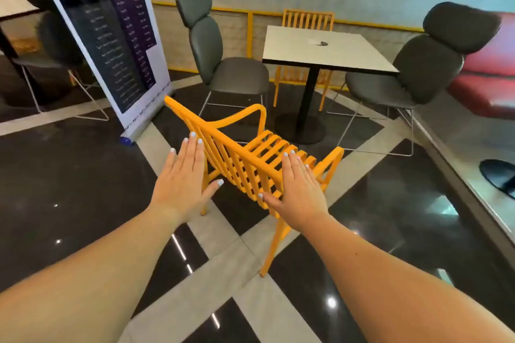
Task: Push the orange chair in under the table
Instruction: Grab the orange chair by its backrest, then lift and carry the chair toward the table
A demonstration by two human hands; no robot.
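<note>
An orange slatted chair [245, 159] with armrests stands on the floor in front of me, its back toward me and its seat facing the table. The square white table [320, 50] on a black pedestal stands a little beyond it, apart from the chair. My left hand [185, 175] is flat with fingers spread, held just behind the left part of the chair's backrest. My right hand [298, 189] is also flat and open, lying against the backrest's right part near the top rail. Neither hand grips anything.
Two grey padded chairs [217, 64] [418, 69] flank the table, and another orange chair [306, 21] stands at its far side. A banner stand [111, 44] leans at the left. A red bench [490, 75] runs along the right. The floor is glossy black and beige tile.
</note>
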